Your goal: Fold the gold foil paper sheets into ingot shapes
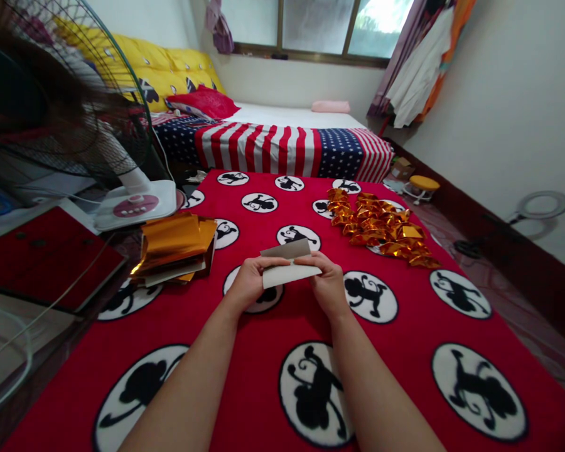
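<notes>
A folded sheet of paper (289, 274), pale on the side toward me and greyer on the far flap, is held up between my two hands over the red cloth. My left hand (253, 278) grips its left end, with the thumb along the fold. At the right end, my right hand (327, 279) pinches it the same way. To the left lies a stack of gold foil paper sheets (176, 245), some with pale undersides. Rows of folded gold foil pieces (381, 226) rest at the far right of the cloth.
A red cloth (254, 389) with black monkey figures in white circles spreads under my hands. An electric fan (136, 201) stands at the left beside a red box (47, 251). Beyond is a bed (273, 147) below a window. A yellow stool (424, 183) stands at the right.
</notes>
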Demonstrator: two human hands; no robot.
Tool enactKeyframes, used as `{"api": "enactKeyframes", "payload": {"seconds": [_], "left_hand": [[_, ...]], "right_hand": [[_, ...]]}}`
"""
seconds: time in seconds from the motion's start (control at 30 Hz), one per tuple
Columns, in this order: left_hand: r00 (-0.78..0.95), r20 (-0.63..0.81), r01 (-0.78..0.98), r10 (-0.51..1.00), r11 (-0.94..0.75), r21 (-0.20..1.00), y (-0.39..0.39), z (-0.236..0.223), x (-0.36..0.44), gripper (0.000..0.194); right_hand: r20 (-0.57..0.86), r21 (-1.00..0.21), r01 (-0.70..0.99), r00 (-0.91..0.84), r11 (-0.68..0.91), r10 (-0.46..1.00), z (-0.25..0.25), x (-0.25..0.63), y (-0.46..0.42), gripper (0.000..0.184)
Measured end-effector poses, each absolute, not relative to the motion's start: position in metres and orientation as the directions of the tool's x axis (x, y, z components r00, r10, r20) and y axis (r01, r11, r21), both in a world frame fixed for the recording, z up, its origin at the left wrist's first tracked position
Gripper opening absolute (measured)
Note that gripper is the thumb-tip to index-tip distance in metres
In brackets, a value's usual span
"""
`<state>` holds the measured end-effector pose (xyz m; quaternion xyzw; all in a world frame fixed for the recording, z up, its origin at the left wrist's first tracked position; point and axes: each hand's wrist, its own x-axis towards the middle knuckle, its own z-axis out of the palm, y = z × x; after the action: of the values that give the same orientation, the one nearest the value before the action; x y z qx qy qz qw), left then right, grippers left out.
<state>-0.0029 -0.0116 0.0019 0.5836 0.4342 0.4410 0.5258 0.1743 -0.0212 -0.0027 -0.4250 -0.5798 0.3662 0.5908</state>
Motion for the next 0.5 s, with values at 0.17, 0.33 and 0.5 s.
{"api": "enactKeyframes", "payload": {"seconds": [0.17, 0.33, 0.5], "left_hand": [[0.202, 0.027, 0.061, 0.979, -0.040, 0.997, -0.0108, -0.0001, -0.0069, 0.027], [0.126, 0.058, -0.029, 0.990, -0.055, 0.998, -0.0098, -0.0029, -0.0063, 0.030], [0.120, 0.083, -0.160, 0.989, -0.064, 0.985, -0.0102, -0.0018, -0.0030, 0.035]], "right_hand": [[0.344, -0.937, 0.086, 0.068, 0.338, 0.937, -0.0028, 0.1727, -0.0217, 0.005], [0.350, -0.935, 0.074, 0.056, 0.346, 0.935, -0.0026, 0.1726, -0.0225, 0.007], [0.307, -0.951, -0.010, 0.048, 0.308, 0.950, -0.0044, 0.1731, -0.0205, 0.008]]}}
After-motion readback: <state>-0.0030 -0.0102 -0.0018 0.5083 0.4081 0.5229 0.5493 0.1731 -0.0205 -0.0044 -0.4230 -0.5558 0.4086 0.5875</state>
